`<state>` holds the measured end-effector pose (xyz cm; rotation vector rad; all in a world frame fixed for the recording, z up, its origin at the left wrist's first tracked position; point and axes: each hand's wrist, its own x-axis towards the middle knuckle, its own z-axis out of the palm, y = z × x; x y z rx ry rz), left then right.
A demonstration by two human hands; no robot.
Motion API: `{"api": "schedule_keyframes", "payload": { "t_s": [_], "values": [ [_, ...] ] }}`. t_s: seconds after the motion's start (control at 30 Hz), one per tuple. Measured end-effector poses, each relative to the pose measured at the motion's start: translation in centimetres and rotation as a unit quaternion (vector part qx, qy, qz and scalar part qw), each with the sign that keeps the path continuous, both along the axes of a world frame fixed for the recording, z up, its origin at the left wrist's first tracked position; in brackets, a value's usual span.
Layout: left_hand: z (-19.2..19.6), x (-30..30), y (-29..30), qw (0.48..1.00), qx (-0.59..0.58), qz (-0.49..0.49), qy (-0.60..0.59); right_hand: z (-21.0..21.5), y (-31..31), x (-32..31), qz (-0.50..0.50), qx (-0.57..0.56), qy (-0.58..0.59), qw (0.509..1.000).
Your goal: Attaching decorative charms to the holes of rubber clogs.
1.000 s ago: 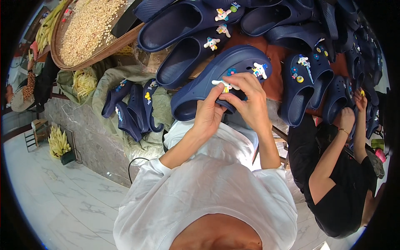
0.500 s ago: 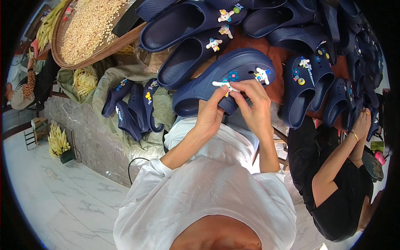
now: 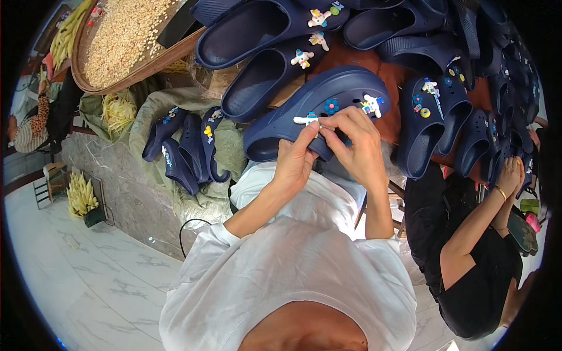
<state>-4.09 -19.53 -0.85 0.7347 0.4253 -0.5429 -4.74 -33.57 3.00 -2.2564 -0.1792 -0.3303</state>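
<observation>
both hands, left hand [image 3: 295,161] and right hand [image 3: 354,149], pinched a white charm [image 3: 307,120] on the navy clog [image 3: 319,108]; other clogs [image 3: 263,26] crowded 12 o'clock.

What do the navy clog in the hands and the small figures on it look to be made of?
The navy clog looks like moulded foam or soft plastic: matte, thick-walled, one seamless piece. The white figure charm pinched between the left hand and right hand looks like soft rubbery plastic, smooth and brightly coloured; its exact material is unclear.
</observation>
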Motion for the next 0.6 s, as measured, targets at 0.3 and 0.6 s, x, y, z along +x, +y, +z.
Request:
{"api": "schedule_keyframes", "payload": {
  "t_s": [0.3, 0.6],
  "values": [
    [-0.1, 0.9, 0.3, 0.999, 0.015, 0.003, 0.030, -0.7, 0.2, 0.0, 0.012, -0.016, 0.004, 1.000],
    [0.9, 3.1, -1.5, 0.980, -0.150, 0.035, 0.123, -3.7, -0.5, -4.0, -0.200, 0.087, -0.087, 0.972]
  ]
}}
